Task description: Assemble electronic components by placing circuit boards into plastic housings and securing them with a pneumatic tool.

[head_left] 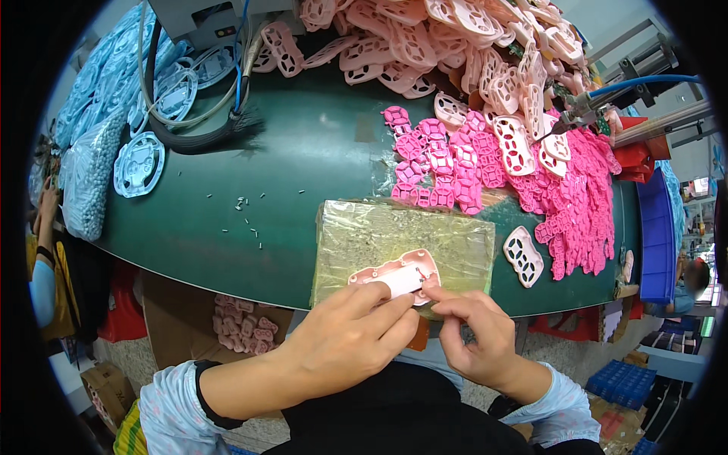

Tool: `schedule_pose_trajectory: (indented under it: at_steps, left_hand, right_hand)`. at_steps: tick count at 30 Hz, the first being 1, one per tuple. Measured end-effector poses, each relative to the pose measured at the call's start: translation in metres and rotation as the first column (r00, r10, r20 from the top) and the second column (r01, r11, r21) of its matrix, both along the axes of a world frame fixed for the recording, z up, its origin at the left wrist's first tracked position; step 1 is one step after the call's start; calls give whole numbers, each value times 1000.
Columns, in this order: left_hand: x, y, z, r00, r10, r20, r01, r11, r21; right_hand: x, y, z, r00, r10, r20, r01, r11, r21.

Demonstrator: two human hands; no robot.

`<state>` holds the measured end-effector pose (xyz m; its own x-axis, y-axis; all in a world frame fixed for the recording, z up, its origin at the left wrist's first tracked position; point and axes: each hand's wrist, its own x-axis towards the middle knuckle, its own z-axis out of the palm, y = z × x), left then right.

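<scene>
A pale pink plastic shell with a raised rim lies on the tape-covered block in front of me. My left hand has its fingers closed round a white rectangular plastic part that sits over the shell's inside. At the shell's right edge my right hand is pinched, thumb and index finger close together. Whatever lies between those fingertips is too small to make out. A dark slot shows at the right end of the white part. My left fingers cover the shell's near left side.
Bright pink button pads spread over the green table, below heaped pale pink shells. One loose shell lies right of the block. Small metal pins are scattered left. A tool tip juts in upper right.
</scene>
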<state>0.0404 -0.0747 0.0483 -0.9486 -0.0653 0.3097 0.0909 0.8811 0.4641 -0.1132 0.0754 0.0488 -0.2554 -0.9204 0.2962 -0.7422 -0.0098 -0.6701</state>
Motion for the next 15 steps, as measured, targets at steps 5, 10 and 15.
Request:
schedule_pose_trajectory:
  at_steps: [5,10,15]
  left_hand:
    - [-1,0,2,1000,-4,4,4,1000,-5]
    - [0,2,-2,1000,16,-15,-16,999,31]
    - [-1,1,3,1000,-4,27,2,999,45]
  right_hand:
    - [6,-4,14,925,-204,322,130,963,235]
    - [3,-4,10,980,-95,172,80,992,95]
    - [4,0,2,987,-70,147,58,995,80]
